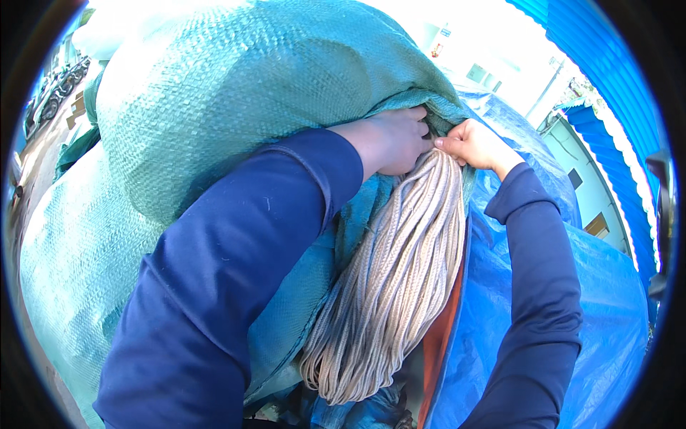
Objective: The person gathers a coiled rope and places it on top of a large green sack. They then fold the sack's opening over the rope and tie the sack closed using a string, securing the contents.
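A thick bundle of pale beige braided cord [400, 272] hangs down in long loops, gathered tight at its top. My left hand [400, 139] is closed at that gathered top, its fingers curled and their tips partly hidden by the sack's fold. From the right, my right hand [480, 148] pinches the same spot between thumb and fingers, close against the fold. Above and left of both hands bulges a large green woven sack [279, 93], whose bunched edge lies just over my fingers. What ties the cord's top is hidden.
A blue tarpaulin [543, 307] covers a pile on the right, with an orange strip [437, 343] beside the cord. Another light green sack [93, 250] sits lower left. Parked motorbikes [57, 93] stand far left; blue corrugated sheeting [614, 71] rises at upper right.
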`<action>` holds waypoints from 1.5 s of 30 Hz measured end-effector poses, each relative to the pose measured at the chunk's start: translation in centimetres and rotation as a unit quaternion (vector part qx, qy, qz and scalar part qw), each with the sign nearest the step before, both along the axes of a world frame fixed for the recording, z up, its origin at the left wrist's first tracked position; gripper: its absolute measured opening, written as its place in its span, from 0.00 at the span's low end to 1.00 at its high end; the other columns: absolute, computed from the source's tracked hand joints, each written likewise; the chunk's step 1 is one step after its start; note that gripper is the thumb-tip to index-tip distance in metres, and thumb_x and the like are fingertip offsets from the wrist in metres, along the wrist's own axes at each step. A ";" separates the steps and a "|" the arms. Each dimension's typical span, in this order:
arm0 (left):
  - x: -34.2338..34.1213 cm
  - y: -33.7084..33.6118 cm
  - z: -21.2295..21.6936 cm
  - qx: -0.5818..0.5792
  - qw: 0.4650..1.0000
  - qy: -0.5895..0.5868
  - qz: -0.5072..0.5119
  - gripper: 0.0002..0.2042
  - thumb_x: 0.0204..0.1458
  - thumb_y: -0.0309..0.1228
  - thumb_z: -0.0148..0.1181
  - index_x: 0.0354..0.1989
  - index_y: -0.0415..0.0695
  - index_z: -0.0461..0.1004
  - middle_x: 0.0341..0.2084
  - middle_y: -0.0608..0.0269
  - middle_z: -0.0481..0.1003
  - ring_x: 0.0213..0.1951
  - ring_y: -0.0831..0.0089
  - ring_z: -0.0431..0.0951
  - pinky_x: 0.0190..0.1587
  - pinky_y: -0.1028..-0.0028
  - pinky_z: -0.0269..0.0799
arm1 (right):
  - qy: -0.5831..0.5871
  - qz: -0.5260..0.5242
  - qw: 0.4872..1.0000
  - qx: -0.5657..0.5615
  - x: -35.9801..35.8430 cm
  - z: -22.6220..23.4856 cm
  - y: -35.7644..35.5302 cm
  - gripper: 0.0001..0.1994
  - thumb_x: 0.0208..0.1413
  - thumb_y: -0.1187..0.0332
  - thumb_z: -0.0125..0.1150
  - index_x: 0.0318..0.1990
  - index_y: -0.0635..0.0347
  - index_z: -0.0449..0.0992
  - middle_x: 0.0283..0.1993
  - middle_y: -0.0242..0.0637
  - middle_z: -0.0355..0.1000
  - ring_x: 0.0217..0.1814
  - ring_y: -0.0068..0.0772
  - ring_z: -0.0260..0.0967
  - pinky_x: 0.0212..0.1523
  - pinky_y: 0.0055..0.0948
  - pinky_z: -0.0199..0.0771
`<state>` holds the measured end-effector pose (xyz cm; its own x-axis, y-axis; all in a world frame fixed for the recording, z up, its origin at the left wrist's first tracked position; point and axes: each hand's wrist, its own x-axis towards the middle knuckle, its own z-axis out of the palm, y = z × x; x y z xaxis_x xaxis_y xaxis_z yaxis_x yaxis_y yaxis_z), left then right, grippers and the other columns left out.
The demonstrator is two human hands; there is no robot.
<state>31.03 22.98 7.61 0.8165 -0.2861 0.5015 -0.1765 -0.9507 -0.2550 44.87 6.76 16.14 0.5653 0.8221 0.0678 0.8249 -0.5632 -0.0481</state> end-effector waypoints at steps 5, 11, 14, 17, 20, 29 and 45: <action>-0.5 -0.3 0.7 0.004 0.999 0.031 0.010 0.15 0.57 0.37 0.56 0.43 0.43 0.86 0.55 0.65 0.77 0.63 0.61 0.67 0.67 0.65 0.64 | -0.041 0.000 0.999 0.011 -0.1 -0.4 0.7 0.25 0.58 0.44 0.66 0.30 0.61 0.86 0.27 0.48 0.79 0.32 0.44 0.79 0.38 0.42 0.76; -0.6 -0.6 1.4 -0.007 0.999 0.037 0.008 0.14 0.55 0.36 0.56 0.39 0.42 0.86 0.50 0.62 0.80 0.62 0.61 0.68 0.66 0.63 0.65 | -0.111 0.031 0.991 0.062 -1.9 -2.1 0.7 0.21 0.59 0.48 0.64 0.30 0.60 0.85 0.30 0.54 0.79 0.36 0.55 0.79 0.43 0.47 0.79; -0.2 -0.3 1.7 -0.019 1.000 0.019 -0.005 0.14 0.53 0.36 0.56 0.35 0.41 0.85 0.42 0.58 0.83 0.57 0.60 0.72 0.63 0.62 0.67 | -0.183 0.065 0.980 0.050 -3.7 -2.2 -0.2 0.18 0.61 0.52 0.60 0.31 0.56 0.86 0.30 0.53 0.79 0.36 0.56 0.79 0.44 0.49 0.79; 1.0 0.3 2.1 -0.018 0.999 -0.011 -0.043 0.13 0.51 0.36 0.58 0.30 0.40 0.85 0.36 0.54 0.83 0.50 0.56 0.77 0.59 0.60 0.70 | -0.195 0.075 0.977 0.031 -5.3 -1.5 -0.8 0.17 0.61 0.53 0.61 0.30 0.57 0.85 0.28 0.52 0.78 0.35 0.56 0.79 0.42 0.51 0.78; 1.9 0.9 2.4 -0.057 0.993 -0.052 -0.086 0.11 0.51 0.32 0.60 0.37 0.38 0.83 0.37 0.51 0.83 0.43 0.53 0.81 0.52 0.58 0.74 | -0.195 0.074 0.978 0.013 -6.5 -1.1 -1.0 0.17 0.60 0.54 0.62 0.29 0.57 0.85 0.26 0.51 0.77 0.33 0.57 0.78 0.40 0.51 0.77; 5.6 -1.5 5.7 -0.029 0.998 -0.051 -0.018 0.15 0.56 0.30 0.57 0.51 0.43 0.78 0.44 0.48 0.82 0.47 0.53 0.84 0.53 0.58 0.78 | -0.187 0.010 0.967 0.171 -5.7 -4.6 -0.8 0.16 0.51 0.54 0.63 0.31 0.60 0.85 0.31 0.55 0.79 0.38 0.59 0.80 0.47 0.52 0.80; 7.8 -0.8 7.9 -0.017 0.968 -0.245 -0.044 0.17 0.41 0.46 0.74 0.35 0.48 0.86 0.32 0.56 0.85 0.37 0.59 0.87 0.38 0.61 0.83 | -0.223 0.075 0.968 0.089 -12.2 -3.6 -2.7 0.14 0.56 0.59 0.62 0.24 0.57 0.81 0.25 0.50 0.77 0.32 0.57 0.78 0.39 0.53 0.78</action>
